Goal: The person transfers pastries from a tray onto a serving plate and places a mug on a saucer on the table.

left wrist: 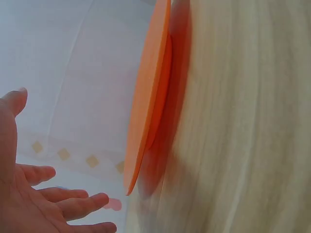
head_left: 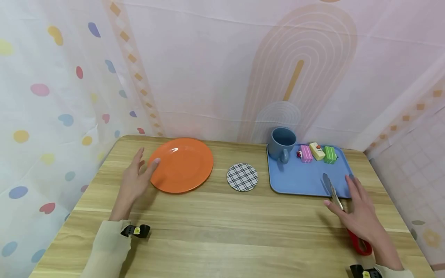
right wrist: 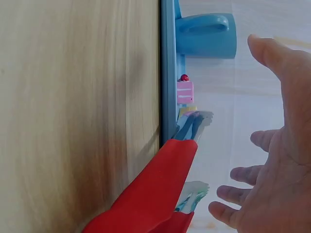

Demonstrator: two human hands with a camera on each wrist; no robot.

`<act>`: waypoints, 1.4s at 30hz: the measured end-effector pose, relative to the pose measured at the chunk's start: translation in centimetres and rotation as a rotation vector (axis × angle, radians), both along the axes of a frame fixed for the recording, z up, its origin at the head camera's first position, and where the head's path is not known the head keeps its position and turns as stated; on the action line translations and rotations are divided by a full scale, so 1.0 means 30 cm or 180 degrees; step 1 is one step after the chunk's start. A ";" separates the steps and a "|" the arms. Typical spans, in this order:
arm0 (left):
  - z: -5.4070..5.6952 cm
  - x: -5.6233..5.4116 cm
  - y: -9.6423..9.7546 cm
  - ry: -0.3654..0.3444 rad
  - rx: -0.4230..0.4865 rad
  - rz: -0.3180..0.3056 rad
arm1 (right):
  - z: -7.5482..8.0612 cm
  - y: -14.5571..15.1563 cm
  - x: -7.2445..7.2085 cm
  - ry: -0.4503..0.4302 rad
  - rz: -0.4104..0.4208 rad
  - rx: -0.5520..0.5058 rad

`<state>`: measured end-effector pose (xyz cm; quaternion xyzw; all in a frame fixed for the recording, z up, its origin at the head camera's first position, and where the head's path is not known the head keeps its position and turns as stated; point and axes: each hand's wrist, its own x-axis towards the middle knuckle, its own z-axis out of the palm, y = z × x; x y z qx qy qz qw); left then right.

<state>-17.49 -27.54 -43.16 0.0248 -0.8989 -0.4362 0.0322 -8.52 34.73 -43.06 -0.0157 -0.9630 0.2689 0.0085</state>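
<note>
My left hand [head_left: 135,179] hovers at the left rim of an orange plate [head_left: 184,164], fingers spread and holding nothing. In the left wrist view its fingers [left wrist: 80,206] are apart from the plate's edge. On the right, my right hand [head_left: 361,214] is spread over a pair of tongs [right wrist: 150,189] with red handles and metal ends. The tongs lean with their metal tips over the near right edge of a blue tray [head_left: 295,181]. Between the thumb and fingers of that hand, the right wrist view shows no object; the tongs lie beside it.
A blue mug [head_left: 282,143] stands at the tray's left back corner. Beside it sit pink [head_left: 306,154], cream [head_left: 317,151] and green [head_left: 330,155] toy cake pieces. A round checked coaster [head_left: 242,177] lies between plate and tray. Printed curtain [head_left: 208,69] hangs behind the wooden table [head_left: 222,239].
</note>
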 end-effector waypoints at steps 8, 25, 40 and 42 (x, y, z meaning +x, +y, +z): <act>-0.011 -0.017 -0.017 -0.0065 0.0243 0.0137 | 0.002 0.011 0.020 -0.0070 -0.0045 -0.0189; -0.052 -0.047 -0.043 -0.0272 0.0635 0.0430 | -0.016 0.045 0.058 -0.0168 -0.0190 -0.0424; -0.097 -0.069 -0.055 -0.0531 0.1186 0.0741 | -0.024 0.073 0.053 -0.0810 -0.0537 -0.0315; -0.102 -0.070 -0.060 -0.0556 0.1186 0.0686 | -0.026 0.077 0.053 -0.0860 -0.0581 -0.0314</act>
